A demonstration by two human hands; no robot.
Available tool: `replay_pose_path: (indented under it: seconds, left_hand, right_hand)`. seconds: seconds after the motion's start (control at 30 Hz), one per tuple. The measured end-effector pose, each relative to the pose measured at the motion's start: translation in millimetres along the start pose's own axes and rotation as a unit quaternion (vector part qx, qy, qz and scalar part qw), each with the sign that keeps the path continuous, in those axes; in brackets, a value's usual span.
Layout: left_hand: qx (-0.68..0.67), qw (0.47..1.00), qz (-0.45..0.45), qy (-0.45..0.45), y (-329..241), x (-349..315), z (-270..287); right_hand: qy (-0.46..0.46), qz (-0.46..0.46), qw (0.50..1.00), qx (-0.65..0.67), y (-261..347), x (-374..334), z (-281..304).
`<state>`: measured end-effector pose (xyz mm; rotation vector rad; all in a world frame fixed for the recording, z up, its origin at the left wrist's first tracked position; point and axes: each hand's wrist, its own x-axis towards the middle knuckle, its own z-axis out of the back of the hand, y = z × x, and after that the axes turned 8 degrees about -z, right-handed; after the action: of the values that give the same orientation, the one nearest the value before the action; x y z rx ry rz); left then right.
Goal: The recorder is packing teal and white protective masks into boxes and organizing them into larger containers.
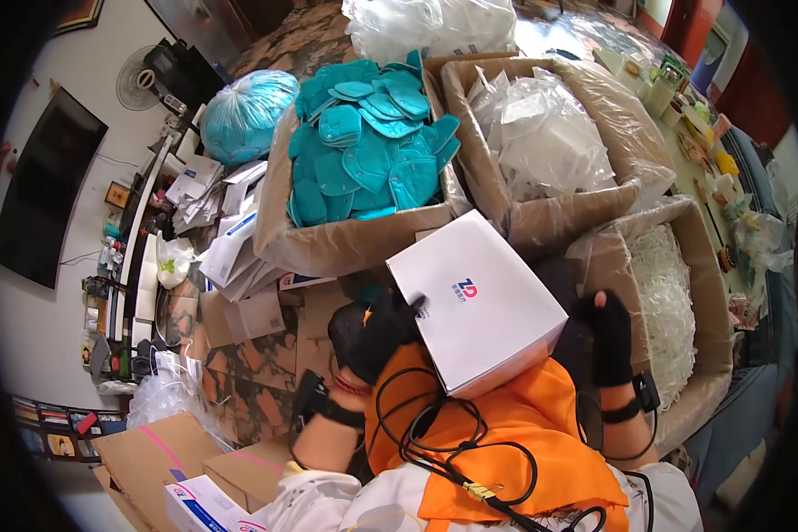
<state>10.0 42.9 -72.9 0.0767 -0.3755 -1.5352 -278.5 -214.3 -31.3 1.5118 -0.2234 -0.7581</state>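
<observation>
A closed white cardboard box (488, 306) with a small coloured logo rests tilted over my lap, on an orange apron (541, 443). Black fingerless gloves cover both hands. At the box's left edge is my left hand (381, 341), one dark fingertip lying over its top face and the other fingers partly hidden. My right hand (610, 337) is just off the box's right corner, thumb up and fingers curled; what they hold, if anything, is hidden. Beyond the box stands a carton (328, 246) heaped with turquoise fabric pads (368, 146).
Right of the pads, a lined carton (541, 222) holds clear plastic packets (550, 133). A nearer carton (612, 253) contains whitish tangled strands (661, 310). Flattened white boxes (235, 257) lie leftward; a brown carton (142, 452) stands at lower left. Black cables (470, 443) cross my apron.
</observation>
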Motion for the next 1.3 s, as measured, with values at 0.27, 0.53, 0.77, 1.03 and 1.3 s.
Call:
replay_pose_path:
  seconds: [0.27,0.53,0.77,1.03,1.3]
  left_hand:
    - [-0.633,0.651,0.392,-0.148,-45,4,16]
    - [-0.45,0.811,0.346,-0.14,-33,31,24]
    - [-0.423,0.74,0.461,-0.247,-9,55,-22]
    - [-0.456,0.703,0.496,-0.226,4,53,-54]
    - [-0.455,0.721,0.502,-0.148,16,54,-34]
  right_hand:
    - [0.067,-0.027,0.983,0.166,1,76,-48]
    - [0.013,0.141,0.99,0.015,15,65,-68]
    - [0.062,0.107,0.992,0.015,19,97,-70]
    - [0.005,0.359,0.856,-0.372,37,108,-112]
    - [0.094,0.347,0.783,-0.508,47,110,-176]
